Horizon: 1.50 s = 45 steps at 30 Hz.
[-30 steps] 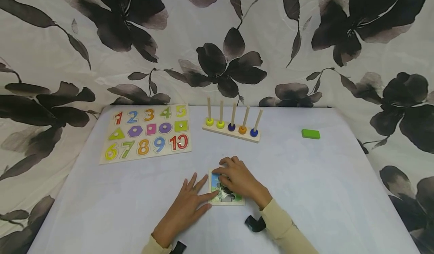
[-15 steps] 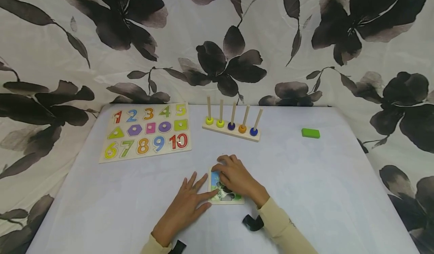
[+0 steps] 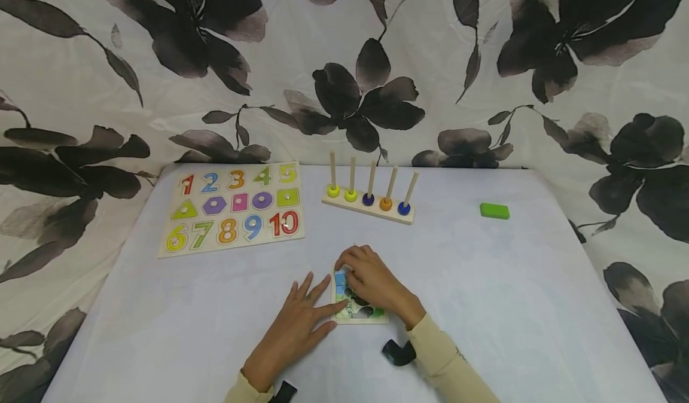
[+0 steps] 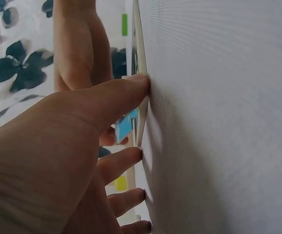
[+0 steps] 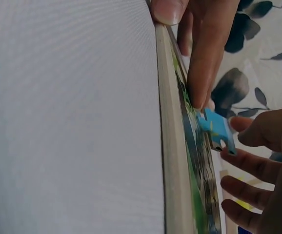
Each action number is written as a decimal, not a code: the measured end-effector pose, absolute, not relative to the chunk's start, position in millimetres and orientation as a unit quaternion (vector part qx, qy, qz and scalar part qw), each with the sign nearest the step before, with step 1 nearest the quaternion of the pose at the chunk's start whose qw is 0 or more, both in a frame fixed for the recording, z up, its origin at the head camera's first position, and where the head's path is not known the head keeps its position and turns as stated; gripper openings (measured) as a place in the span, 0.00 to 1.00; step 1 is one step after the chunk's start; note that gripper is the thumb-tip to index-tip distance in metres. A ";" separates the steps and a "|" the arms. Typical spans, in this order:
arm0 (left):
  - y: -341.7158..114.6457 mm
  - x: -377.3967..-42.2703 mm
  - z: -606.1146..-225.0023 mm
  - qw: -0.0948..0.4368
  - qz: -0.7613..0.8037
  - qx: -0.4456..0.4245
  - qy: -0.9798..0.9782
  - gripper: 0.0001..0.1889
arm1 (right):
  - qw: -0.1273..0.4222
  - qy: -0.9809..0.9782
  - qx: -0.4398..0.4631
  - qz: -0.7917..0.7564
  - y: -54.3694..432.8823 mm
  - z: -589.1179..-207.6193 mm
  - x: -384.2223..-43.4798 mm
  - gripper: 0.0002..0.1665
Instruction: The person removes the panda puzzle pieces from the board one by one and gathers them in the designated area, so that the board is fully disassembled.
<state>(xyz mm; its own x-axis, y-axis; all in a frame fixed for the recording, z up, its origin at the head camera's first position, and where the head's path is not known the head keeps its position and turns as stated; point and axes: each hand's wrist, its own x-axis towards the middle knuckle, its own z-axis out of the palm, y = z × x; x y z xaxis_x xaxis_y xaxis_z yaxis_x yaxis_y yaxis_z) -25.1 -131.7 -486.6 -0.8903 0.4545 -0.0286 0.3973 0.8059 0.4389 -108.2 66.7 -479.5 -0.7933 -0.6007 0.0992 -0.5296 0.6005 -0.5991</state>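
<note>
A small jigsaw puzzle in a wooden tray (image 3: 359,321) lies in front of me, with a blue, green and black picture. My right hand (image 3: 374,278) pinches a blue jigsaw piece (image 5: 216,126) between thumb and fingers. In the right wrist view this piece stands tilted up from the picture. My left hand (image 3: 293,328) lies spread at the tray's left side. Its index finger presses on the picture, while the thumb (image 4: 131,87) touches the tray's edge. In the head view my right hand covers the upper right of the puzzle.
A board of number and shape pieces (image 3: 231,208) lies at the back left. Beside it stands a peg stacker (image 3: 368,204) with coloured beads on its base. Farther right is a green block (image 3: 494,211). Behind the white table (image 3: 538,307) hangs a flowered cloth (image 3: 258,104).
My right hand has shifted slightly to the left, and its index finger has drawn in at the puzzle's top edge. The left hand keeps its place.
</note>
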 end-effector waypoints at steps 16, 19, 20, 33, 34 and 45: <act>-130.1 -25.2 -485.9 0.064 0.209 0.223 0.950 0.20 | 0.090 0.879 -0.316 -0.346 81.4 -477.0 -112.2 0.14; -129.7 -25.2 -485.7 0.064 0.209 0.223 0.950 0.20 | 0.088 0.878 -0.316 -0.348 84.2 -477.7 -113.6 0.14; -129.7 -25.2 -485.7 0.065 0.210 0.223 0.950 0.20 | 0.087 0.878 -0.318 -0.348 85.0 -477.8 -114.0 0.14; -128.3 -25.3 -483.3 0.075 0.214 0.219 0.949 0.20 | 0.038 0.875 -0.293 -0.382 96.5 -480.3 -117.8 0.11; -128.1 -25.2 -483.4 0.075 0.214 0.218 0.949 0.20 | 0.033 0.876 -0.284 -0.387 100.2 -479.2 -118.3 0.11; -128.2 -23.3 -483.9 0.078 0.227 0.196 0.951 0.21 | 0.000 0.909 -0.169 -0.382 183.9 -480.1 -115.3 0.10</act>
